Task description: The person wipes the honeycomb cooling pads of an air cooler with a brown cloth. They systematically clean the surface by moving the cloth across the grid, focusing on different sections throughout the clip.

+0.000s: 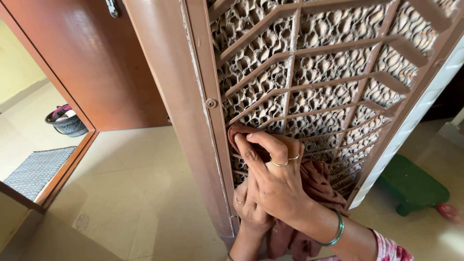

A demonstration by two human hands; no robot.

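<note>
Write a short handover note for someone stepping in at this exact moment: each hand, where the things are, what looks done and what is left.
Right hand: pinches a brown cloth against the slats of the brown grille, low on its left side.
Left hand: below the right one, at the grille's lower edge, partly hidden; its grip cannot be told.
The cloth hangs down past both wrists.
Done: cannot be judged; the honeycomb pad behind the slats looks crusted all over.
Left: the upper slats lie above the cloth's present spot.

Open tiled floor [140, 183] left; slatted grille [314, 82] ahead.
</note>
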